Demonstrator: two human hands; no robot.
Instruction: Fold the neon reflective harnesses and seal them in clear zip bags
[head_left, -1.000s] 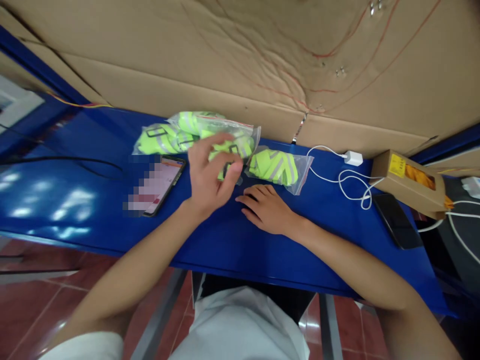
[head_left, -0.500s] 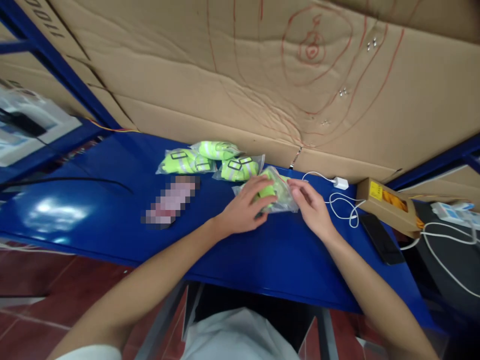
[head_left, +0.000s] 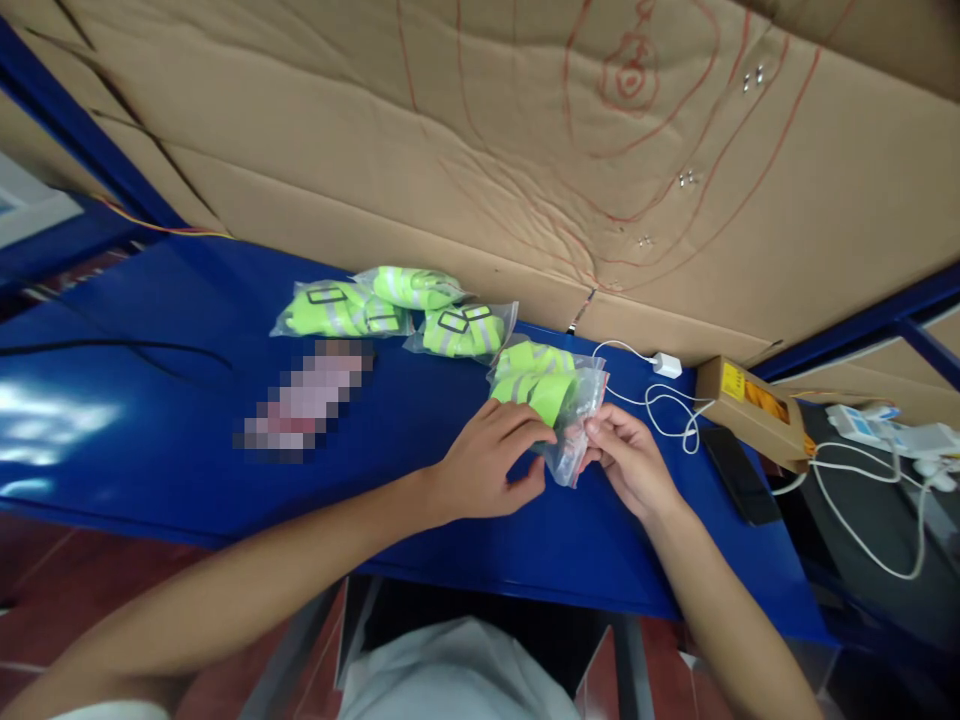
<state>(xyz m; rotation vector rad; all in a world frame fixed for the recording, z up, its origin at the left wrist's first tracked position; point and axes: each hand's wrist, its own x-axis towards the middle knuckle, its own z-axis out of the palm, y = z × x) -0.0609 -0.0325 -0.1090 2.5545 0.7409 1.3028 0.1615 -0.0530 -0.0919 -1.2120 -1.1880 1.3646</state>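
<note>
A clear zip bag with a folded neon-yellow reflective item (head_left: pixel 551 398) is between my hands, over the blue table (head_left: pixel 420 555). My right hand (head_left: pixel 628 455) pinches the bag's edge near its red-lined seal. My left hand (head_left: pixel 495 460) lies against the bag's near left side, fingers curved and thumb apart from them. Just behind is another bagged neon item (head_left: pixel 536 355), partly covered. Farther left lie three more such bags, one at the left (head_left: pixel 337 310), one at the back (head_left: pixel 416 287) and one nearer the middle (head_left: pixel 465 330).
A pixelated flat object (head_left: pixel 307 400) lies left of my hands. On the right are a white cable with a charger plug (head_left: pixel 666 365), a black phone (head_left: pixel 741 475) and a small cardboard box (head_left: pixel 754 412). A cardboard wall (head_left: pixel 337 150) stands behind the table.
The bag in my hands has come nearer to me, uncovering the bag behind it. My right hand now grips its seal edge lower down. The camera view has shifted a little.
</note>
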